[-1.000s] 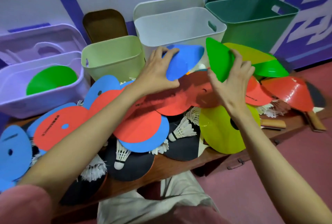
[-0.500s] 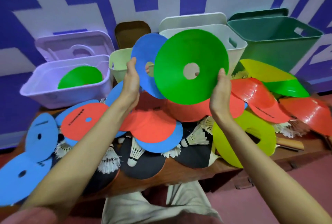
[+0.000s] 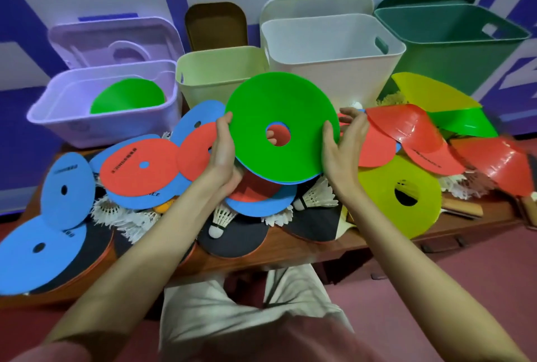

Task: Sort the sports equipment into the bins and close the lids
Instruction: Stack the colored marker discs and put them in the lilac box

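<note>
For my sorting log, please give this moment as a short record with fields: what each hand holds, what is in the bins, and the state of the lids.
Left hand: left hand grips the left edge of the flat green plastic disc with a centre hole
Right hand: right hand holds the disc's right edge
Behind the disc: a blue disc's rim shows at the lower edge
Lilac plastic bin: one green disc inside
White plastic bin: nothing visible inside
Lids: all off, leaning behind the bins
</note>
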A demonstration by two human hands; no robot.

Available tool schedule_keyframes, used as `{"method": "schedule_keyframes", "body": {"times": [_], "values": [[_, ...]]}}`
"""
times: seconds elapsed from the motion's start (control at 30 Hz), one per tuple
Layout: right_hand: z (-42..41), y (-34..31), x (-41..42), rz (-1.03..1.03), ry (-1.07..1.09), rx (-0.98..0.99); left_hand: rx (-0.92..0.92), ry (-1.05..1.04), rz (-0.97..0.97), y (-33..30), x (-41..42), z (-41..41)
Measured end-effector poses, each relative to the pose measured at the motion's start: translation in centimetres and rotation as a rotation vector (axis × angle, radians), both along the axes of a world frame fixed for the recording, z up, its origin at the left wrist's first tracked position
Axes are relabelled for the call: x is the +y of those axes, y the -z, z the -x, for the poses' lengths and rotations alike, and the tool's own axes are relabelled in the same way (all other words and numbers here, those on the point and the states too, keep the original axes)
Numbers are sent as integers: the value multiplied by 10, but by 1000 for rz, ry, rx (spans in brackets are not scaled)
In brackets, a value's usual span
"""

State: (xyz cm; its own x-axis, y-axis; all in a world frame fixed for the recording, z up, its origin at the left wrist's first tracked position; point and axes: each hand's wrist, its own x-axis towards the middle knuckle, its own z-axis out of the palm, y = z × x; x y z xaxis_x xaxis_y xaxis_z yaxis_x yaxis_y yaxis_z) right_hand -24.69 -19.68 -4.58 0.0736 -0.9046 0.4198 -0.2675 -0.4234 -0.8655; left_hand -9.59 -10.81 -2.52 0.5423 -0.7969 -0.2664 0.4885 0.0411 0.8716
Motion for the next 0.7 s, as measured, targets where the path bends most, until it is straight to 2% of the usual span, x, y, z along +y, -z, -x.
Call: {"method": "schedule_keyframes", "body": {"times": [0.2,0.3,0.43,0.5,0.57,0.7], "values": [[52,10,17,-32,137,23,33,33,35,11,6,19],[83,21,24,-70,212,242,55,25,11,15,9,25],[113,27,32,-103,387,764,83,26,10,18,12,31],[121,30,37,-77,390,912,103,27,37,19,12,33],[124,31,39,-58,365,971,104,26,61,20,13,35],[124,31,36,-98,296,945,86,-7,44,21,14,38]]}}
